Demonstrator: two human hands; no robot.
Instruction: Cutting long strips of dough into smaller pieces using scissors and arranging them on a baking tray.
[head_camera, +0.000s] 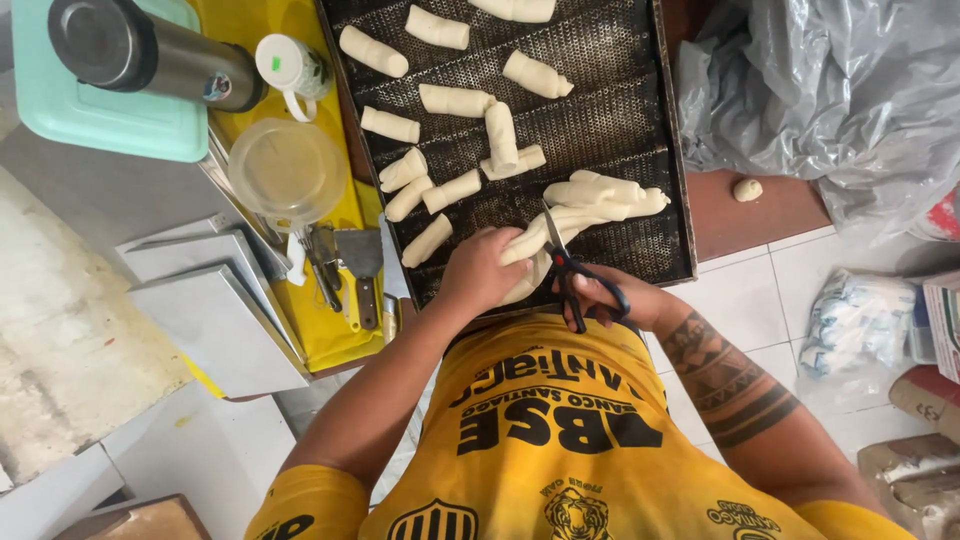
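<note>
A dark perforated baking tray (640, 130) lies in front of me with several pale rolls of dough (455, 100) scattered over it. My left hand (480, 272) grips a long dough roll (575, 215) at the tray's near edge. My right hand (625, 298) holds black-handled scissors (565, 270) with the blades pointing up into that roll. A tattoo band circles my right forearm.
Left of the tray, a yellow surface (330, 330) carries a clear plastic jug (288, 172), a white cup (290, 68), scrapers (358, 265) and a steel flask (150, 55) on a mint lid. Grey boards (215, 310) lie lower left. Crumpled plastic sheeting (830, 90) and a stray dough lump (746, 189) sit right.
</note>
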